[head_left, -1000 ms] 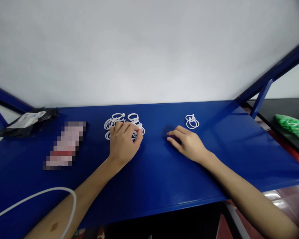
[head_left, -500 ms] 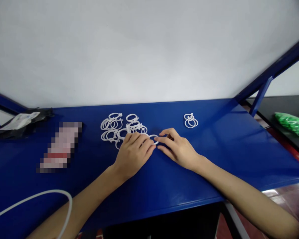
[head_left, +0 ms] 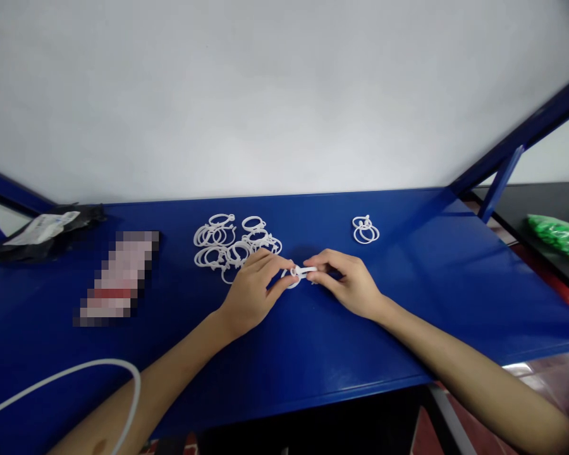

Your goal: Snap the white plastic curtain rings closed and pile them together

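Note:
Between my two hands is a white plastic ring (head_left: 304, 270) with a small knob, pinched from both sides just above the blue table. My left hand (head_left: 251, 291) grips its left side between thumb and fingers. On the other side, my right hand (head_left: 349, 281) pinches the ring's right end. Part of a second white loop shows just below; whether it belongs to the same piece I cannot tell. A pile of several similar white rings (head_left: 213, 235) lies behind and left of my left hand. Farther right, a small cluster of white rings (head_left: 365, 230) rests apart.
A blurred-out pinkish rectangular item (head_left: 123, 272) lies on the blue table (head_left: 322, 354) at the left. Behind it is a black plastic bag (head_left: 52, 230) with a white label. A white cable (head_left: 95, 362) arches over my left forearm. A green bag (head_left: 557, 235) sits on a dark surface at right.
Both hands have come to a pinch on the white ring, lifted slightly and turned. My right fingers, spread beside it before, now close on it. My left hand uncovers more of the pile.

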Motion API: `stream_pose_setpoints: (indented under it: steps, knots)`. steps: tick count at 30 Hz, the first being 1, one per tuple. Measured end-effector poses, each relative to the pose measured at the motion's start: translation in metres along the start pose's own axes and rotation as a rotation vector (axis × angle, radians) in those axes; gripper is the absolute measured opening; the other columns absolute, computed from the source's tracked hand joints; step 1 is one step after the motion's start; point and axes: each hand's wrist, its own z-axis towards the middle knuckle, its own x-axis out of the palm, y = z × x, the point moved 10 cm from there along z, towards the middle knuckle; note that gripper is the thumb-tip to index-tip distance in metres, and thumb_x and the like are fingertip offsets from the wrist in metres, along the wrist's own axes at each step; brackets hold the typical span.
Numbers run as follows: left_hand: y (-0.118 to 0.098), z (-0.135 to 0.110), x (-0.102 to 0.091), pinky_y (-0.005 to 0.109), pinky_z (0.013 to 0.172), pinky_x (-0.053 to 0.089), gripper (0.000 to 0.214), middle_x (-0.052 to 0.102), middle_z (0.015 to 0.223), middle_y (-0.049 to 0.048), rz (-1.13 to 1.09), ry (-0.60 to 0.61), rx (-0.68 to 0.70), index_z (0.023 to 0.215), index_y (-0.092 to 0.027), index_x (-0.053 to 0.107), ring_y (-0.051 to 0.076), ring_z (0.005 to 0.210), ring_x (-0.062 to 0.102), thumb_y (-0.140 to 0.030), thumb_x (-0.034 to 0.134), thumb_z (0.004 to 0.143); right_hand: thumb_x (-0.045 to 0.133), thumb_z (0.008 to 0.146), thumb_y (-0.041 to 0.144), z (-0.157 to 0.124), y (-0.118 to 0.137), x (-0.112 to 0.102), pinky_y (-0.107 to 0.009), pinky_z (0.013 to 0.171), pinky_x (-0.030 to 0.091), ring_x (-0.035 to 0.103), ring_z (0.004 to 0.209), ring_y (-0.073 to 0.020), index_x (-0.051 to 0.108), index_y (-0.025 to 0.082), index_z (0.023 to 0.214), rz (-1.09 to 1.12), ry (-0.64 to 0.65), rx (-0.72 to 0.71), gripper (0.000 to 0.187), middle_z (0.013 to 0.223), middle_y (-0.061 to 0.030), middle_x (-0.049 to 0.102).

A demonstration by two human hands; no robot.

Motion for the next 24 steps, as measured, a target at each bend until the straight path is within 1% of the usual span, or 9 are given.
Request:
stream_pose_setpoints:
  steps: [4,6,8,11,12,15,16,20,24]
  knots:
    - [0.004,0.001,0.0,0.03,0.074,0.053,0.005,0.072,0.087,0.0008,-0.049,0.011,-0.079,0.095,-0.021,0.066,0.016,0.082,0.065,-0.023,0.061,0.095,0.063,0.097,0.036,-0.001,-0.006,0.003,-0.025,0.065,0.055,0.067,0.069,-0.0123,0.068,0.019,0.098,0.132,0.004,0.105,0.018,0.082,-0.002,0.071]
    - [0.006,0.0,0.003,0.03,0.073,0.053,0.006,0.072,0.086,0.0006,-0.074,0.027,-0.112,0.096,-0.021,0.066,0.015,0.081,0.065,-0.023,0.061,0.095,0.063,0.097,0.038,-0.002,-0.008,0.003,-0.025,0.064,0.055,0.068,0.068,-0.0122,0.068,0.019,0.097,0.166,0.0,0.134,0.02,0.079,-0.0013,0.071]
    - [0.008,-0.003,0.007,0.031,0.074,0.052,0.009,0.071,0.087,0.0007,-0.075,0.046,-0.141,0.097,-0.021,0.065,0.016,0.083,0.064,-0.028,0.064,0.093,0.064,0.096,0.039,-0.002,-0.009,0.003,-0.025,0.063,0.055,0.069,0.068,-0.0127,0.068,0.019,0.096,0.19,-0.007,0.157,0.021,0.078,-0.0014,0.071]
    - [0.006,-0.006,0.011,0.037,0.079,0.049,0.024,0.07,0.089,0.002,0.035,0.049,-0.119,0.095,-0.02,0.063,0.021,0.089,0.061,-0.038,0.075,0.084,0.065,0.095,0.04,-0.003,-0.011,0.001,-0.025,0.062,0.056,0.07,0.069,-0.0137,0.068,0.019,0.095,0.219,-0.027,0.186,0.022,0.078,-0.0021,0.072]
    - [0.003,-0.007,0.011,0.039,0.081,0.047,0.024,0.07,0.09,0.0023,0.087,0.048,-0.093,0.091,-0.02,0.063,0.023,0.091,0.06,-0.037,0.077,0.082,0.064,0.095,0.04,-0.003,-0.012,0.0,-0.025,0.062,0.056,0.07,0.068,-0.0137,0.068,0.019,0.094,0.213,-0.033,0.189,0.022,0.077,-0.002,0.072]
    - [-0.006,-0.007,0.013,0.039,0.082,0.041,0.011,0.072,0.088,0.001,0.197,0.055,-0.008,0.082,-0.021,0.064,0.022,0.091,0.059,-0.026,0.071,0.088,0.063,0.096,0.038,-0.002,-0.009,-0.004,-0.024,0.061,0.054,0.066,0.065,-0.0124,0.068,0.018,0.092,0.109,-0.056,0.162,0.021,0.075,-0.0012,0.069]
    - [-0.008,-0.007,0.012,0.039,0.082,0.041,0.01,0.072,0.088,0.0004,0.217,0.052,0.012,0.081,-0.021,0.064,0.022,0.09,0.058,-0.024,0.069,0.09,0.063,0.096,0.037,-0.001,-0.007,-0.006,-0.024,0.061,0.053,0.065,0.065,-0.0122,0.069,0.018,0.092,0.052,-0.062,0.143,0.02,0.076,-0.0015,0.069]
    - [-0.009,-0.004,0.006,0.04,0.082,0.04,0.012,0.072,0.084,0.0004,0.299,0.019,0.033,0.081,-0.021,0.064,0.023,0.089,0.058,-0.024,0.067,0.092,0.061,0.098,0.035,0.0,-0.004,-0.008,-0.025,0.061,0.05,0.064,0.07,-0.0137,0.071,0.019,0.094,-0.129,-0.047,0.095,0.019,0.086,-0.0044,0.072]
    - [-0.004,-0.004,0.005,0.041,0.081,0.039,0.014,0.071,0.081,0.0006,0.393,0.019,0.037,0.079,-0.021,0.062,0.025,0.089,0.057,-0.024,0.069,0.09,0.06,0.098,0.034,0.0,-0.008,-0.008,-0.025,0.061,0.048,0.063,0.069,-0.0131,0.071,0.019,0.092,-0.168,-0.041,0.112,0.019,0.085,-0.0033,0.072]
